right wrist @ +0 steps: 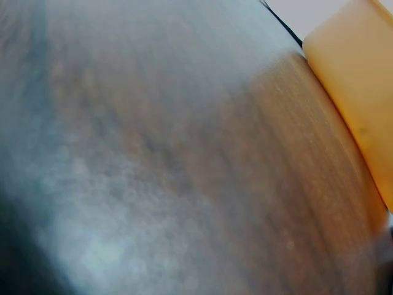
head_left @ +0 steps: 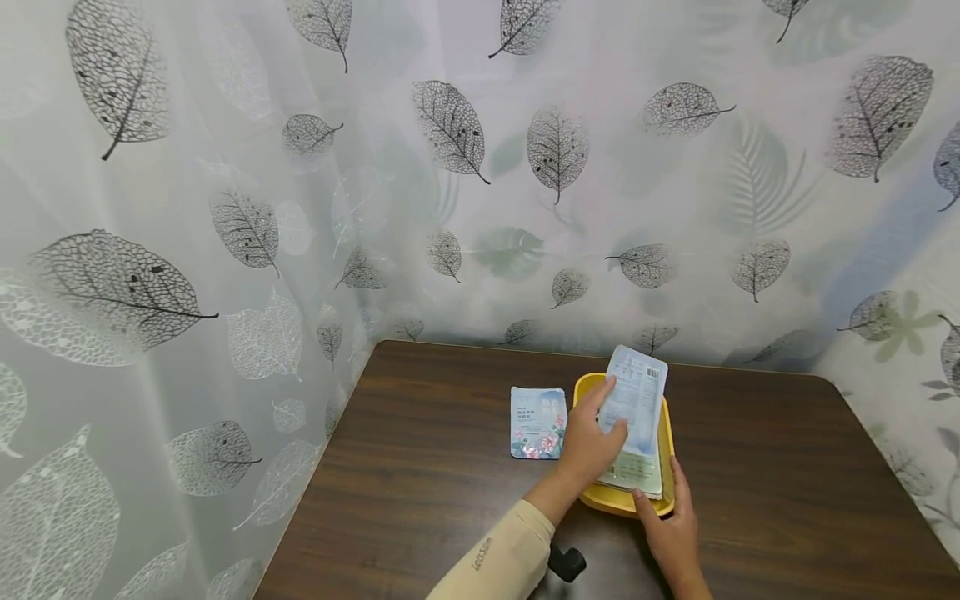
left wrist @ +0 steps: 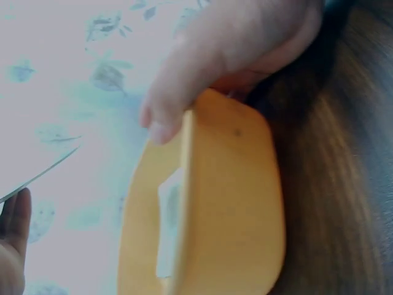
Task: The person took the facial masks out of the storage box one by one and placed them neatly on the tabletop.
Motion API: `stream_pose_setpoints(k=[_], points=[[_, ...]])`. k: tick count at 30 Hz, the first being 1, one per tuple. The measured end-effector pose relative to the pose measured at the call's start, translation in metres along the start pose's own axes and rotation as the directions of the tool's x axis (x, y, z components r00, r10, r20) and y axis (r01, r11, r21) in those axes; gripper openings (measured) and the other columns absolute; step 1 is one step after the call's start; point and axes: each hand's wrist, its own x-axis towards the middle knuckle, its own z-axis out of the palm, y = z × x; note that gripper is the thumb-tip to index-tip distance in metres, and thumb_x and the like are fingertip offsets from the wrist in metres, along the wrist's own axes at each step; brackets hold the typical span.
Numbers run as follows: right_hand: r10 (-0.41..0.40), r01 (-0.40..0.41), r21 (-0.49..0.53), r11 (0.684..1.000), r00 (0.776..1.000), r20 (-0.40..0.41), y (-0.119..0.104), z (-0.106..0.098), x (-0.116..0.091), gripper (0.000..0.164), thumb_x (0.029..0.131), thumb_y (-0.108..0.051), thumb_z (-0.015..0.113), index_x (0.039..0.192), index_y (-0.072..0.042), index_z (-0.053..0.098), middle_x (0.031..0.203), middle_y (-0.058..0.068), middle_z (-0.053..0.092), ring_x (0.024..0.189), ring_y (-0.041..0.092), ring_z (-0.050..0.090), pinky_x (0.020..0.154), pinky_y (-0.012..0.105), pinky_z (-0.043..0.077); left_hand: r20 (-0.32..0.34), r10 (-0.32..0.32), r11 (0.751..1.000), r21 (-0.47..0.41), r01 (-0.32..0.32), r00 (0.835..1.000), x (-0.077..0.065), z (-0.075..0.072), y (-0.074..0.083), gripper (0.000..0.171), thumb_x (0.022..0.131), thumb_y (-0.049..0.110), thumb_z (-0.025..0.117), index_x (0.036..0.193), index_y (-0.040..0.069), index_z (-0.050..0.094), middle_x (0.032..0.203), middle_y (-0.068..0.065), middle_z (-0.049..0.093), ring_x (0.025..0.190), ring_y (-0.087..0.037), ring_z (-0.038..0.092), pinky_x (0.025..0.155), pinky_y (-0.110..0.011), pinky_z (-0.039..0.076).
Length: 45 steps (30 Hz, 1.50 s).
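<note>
Over a yellow plastic basket (head_left: 611,500), my left hand (head_left: 588,437) holds a pale blue, flat sachet (head_left: 641,392), thumb across its face. Fine print and a barcode show on the sachet. Under it, a pale green sachet (head_left: 637,473) lies in the basket. My right hand (head_left: 673,533) grips the basket's near right corner; in the left wrist view, its thumb (left wrist: 166,114) hooks over the rim. That view also catches the fingers (left wrist: 18,221) of my left hand under the sachet's edge. Only the basket's outer wall (right wrist: 356,86) shows in the right wrist view.
Left of the basket, another light blue sachet (head_left: 537,423) with pink flowers lies flat on the dark wooden table (head_left: 420,467). A black device (head_left: 566,564) sits under the left sleeve. Leaf-patterned curtains (head_left: 465,250) hang behind the table and along its sides.
</note>
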Motion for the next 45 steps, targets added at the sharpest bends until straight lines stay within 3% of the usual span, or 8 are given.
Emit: stream_pose_setpoints(k=[5, 12, 14, 20, 27, 32, 41, 45], points=[[0.013, -0.013, 0.003, 1.000, 1.000, 0.013, 0.000, 0.000, -0.001, 0.091, 0.096, -0.029, 0.071, 0.166, -0.030, 0.012, 0.171, 0.013, 0.017, 0.155, 0.038, 0.019, 0.126, 0.055, 0.017, -0.060, 0.042, 0.998, -0.037, -0.044, 0.997, 0.002, -0.015, 0.009, 0.060, 0.094, 0.010, 0.064, 0.151, 0.022, 0.051, 0.155, 0.002, 0.051, 0.140, -0.014, 0.051, 0.114, -0.031, 0.046], [-0.011, 0.011, -0.016, 1.000, 1.000, -0.007, 0.003, 0.001, 0.001, 0.089, 0.096, -0.028, 0.071, 0.165, -0.030, 0.016, 0.170, 0.012, 0.021, 0.153, 0.032, 0.023, 0.106, 0.002, 0.014, -0.200, 0.138, 0.985, -0.077, -0.155, 0.970, 0.011, -0.036, 0.014, 0.062, 0.091, 0.002, 0.063, 0.150, 0.019, 0.052, 0.152, -0.004, 0.053, 0.132, -0.018, 0.057, 0.105, -0.028, 0.053], [-0.007, 0.007, -0.015, 1.000, 1.000, -0.006, 0.003, 0.001, 0.001, 0.089, 0.096, -0.028, 0.071, 0.165, -0.030, 0.016, 0.170, 0.012, 0.022, 0.153, 0.032, 0.023, 0.108, 0.003, 0.014, -0.241, 0.155, 0.981, -0.077, -0.178, 0.958, 0.013, -0.042, 0.015, 0.062, 0.090, 0.001, 0.063, 0.149, 0.017, 0.053, 0.150, -0.007, 0.055, 0.126, -0.020, 0.061, 0.099, -0.028, 0.056], [0.019, -0.019, -0.004, 1.000, 1.000, 0.013, 0.002, 0.000, 0.001, 0.091, 0.096, -0.031, 0.071, 0.166, -0.029, 0.013, 0.171, 0.014, 0.019, 0.155, 0.036, 0.020, 0.128, 0.034, 0.013, -0.317, 0.119, 0.974, -0.149, -0.173, 0.941, 0.019, -0.058, 0.012, 0.063, 0.089, -0.003, 0.062, 0.148, 0.017, 0.055, 0.149, -0.008, 0.055, 0.108, -0.021, 0.067, 0.083, -0.025, 0.060], [-0.013, 0.013, -0.011, 1.000, 1.000, -0.008, 0.001, 0.000, 0.000, 0.089, 0.096, -0.028, 0.071, 0.165, -0.028, 0.016, 0.168, 0.016, 0.025, 0.152, 0.036, 0.027, 0.099, -0.006, 0.015, -0.396, 0.021, 0.955, -0.262, -0.135, 0.918, 0.025, -0.073, -0.011, 0.063, 0.087, -0.008, 0.061, 0.147, 0.012, 0.055, 0.148, -0.012, 0.055, 0.104, -0.022, 0.068, 0.077, -0.023, 0.060], [-0.017, 0.016, -0.021, 1.000, 1.000, -0.013, 0.002, 0.002, 0.000, 0.088, 0.096, -0.028, 0.071, 0.165, -0.029, 0.017, 0.167, 0.017, 0.027, 0.151, 0.035, 0.028, 0.097, -0.006, 0.015, -0.446, -0.063, 0.940, -0.327, -0.097, 0.893, 0.023, -0.083, -0.033, 0.063, 0.087, -0.010, 0.060, 0.147, 0.010, 0.054, 0.145, -0.014, 0.058, 0.112, -0.026, 0.067, 0.079, -0.024, 0.059], [-0.030, 0.029, -0.015, 0.999, 0.999, -0.032, 0.003, 0.002, 0.001, 0.087, 0.096, -0.026, 0.071, 0.165, -0.027, 0.018, 0.167, 0.016, 0.027, 0.151, 0.034, 0.027, 0.101, -0.003, 0.015, -0.526, -0.175, 0.953, -0.303, 0.009, 0.833, 0.019, -0.091, -0.076, 0.063, 0.082, -0.009, 0.063, 0.143, 0.005, 0.058, 0.150, -0.018, 0.055, 0.142, -0.034, 0.048, 0.116, -0.051, 0.042], [-0.029, 0.029, -0.020, 0.999, 0.999, -0.035, 0.004, 0.002, 0.001, 0.087, 0.095, -0.026, 0.071, 0.165, -0.027, 0.019, 0.166, 0.017, 0.029, 0.149, 0.034, 0.030, 0.098, -0.006, 0.016, -0.526, -0.188, 0.967, -0.245, 0.064, 0.829, 0.013, -0.093, -0.095, 0.062, 0.081, -0.007, 0.061, 0.142, 0.005, 0.059, 0.149, -0.017, 0.056, 0.144, -0.035, 0.045, 0.118, -0.054, 0.038]])
